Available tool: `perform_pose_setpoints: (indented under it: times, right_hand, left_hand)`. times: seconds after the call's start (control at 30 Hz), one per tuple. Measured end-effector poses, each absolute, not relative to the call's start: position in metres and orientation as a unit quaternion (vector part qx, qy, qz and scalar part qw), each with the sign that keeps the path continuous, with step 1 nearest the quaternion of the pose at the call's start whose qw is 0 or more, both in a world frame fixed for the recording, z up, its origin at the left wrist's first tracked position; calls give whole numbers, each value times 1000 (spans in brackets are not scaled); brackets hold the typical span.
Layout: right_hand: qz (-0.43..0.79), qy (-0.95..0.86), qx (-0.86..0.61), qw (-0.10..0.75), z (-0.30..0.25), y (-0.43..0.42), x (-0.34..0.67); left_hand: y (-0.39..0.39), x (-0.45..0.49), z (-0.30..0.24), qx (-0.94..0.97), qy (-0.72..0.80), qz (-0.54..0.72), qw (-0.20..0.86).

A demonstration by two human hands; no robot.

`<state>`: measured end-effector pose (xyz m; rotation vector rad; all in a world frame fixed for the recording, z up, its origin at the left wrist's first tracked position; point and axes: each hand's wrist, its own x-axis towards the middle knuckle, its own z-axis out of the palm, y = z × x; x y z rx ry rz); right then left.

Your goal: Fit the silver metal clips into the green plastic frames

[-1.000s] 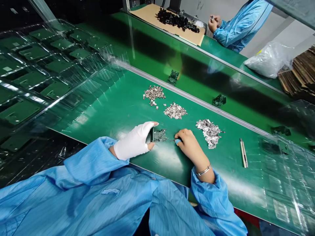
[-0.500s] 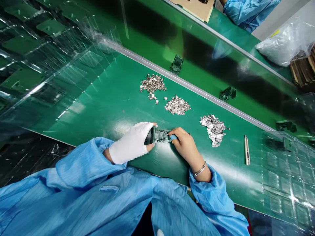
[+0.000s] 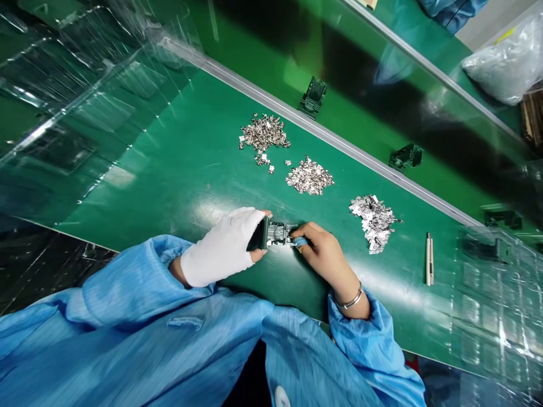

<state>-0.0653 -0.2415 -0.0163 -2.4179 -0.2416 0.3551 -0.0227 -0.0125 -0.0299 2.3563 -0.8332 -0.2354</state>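
Observation:
My left hand (image 3: 224, 246), in a white glove with bare fingertips, is closed around the wide end of a dark green plastic housing (image 3: 279, 233). The housing lies on its side just above the green tabletop, its slotted part facing up. At its right end is my right hand (image 3: 320, 246), bare apart from something blue wrapped on a finger. Its thumb and forefinger are pinched together at the housing's edge; what lies between them is too small or hidden to name. Beyond the hands lie piles of small metal pieces: one pile (image 3: 265, 134), a second (image 3: 310, 176) and a flatter-pieced third (image 3: 375, 221).
A utility knife (image 3: 430, 259) lies to the right. Clear plastic trays (image 3: 492, 305) stand at the right, and more (image 3: 80, 135) at the left. A raised green ledge with a metal strip (image 3: 339, 138) runs behind, bearing more housings (image 3: 313, 97). A plastic bag (image 3: 507, 65) sits at the far right.
The view has shifted slightly. My left hand keeps its hold on the housing, and my right fingers stay pinched by its right end, a touch farther right.

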Motion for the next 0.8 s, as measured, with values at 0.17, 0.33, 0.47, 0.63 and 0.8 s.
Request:
perform_pose_setpoints:
  times: [0.17, 0.33, 0.47, 0.63, 0.8]
  right_hand:
    - [152, -78, -953, 251, -11, -231, -69]
    - [79, -85, -937, 329, -16, -243, -68]
    - [12, -75, -920, 385, -19, -246, -66]
    - [-50, -79, -881, 464, -11, -234, -70]
    - [-69, -213, -927, 301, -8, -220, -79]
  left_hand:
    - [-13, -22, -28, 891, -317, -97, 309]
    - [-13, -23, -27, 877, -335, -77, 334]
    - [-13, -25, -31, 849, -370, -25, 376]
    - [-11, -26, -33, 817, -410, 34, 404]
    - [-16, -24, -40, 842, -400, 82, 352]
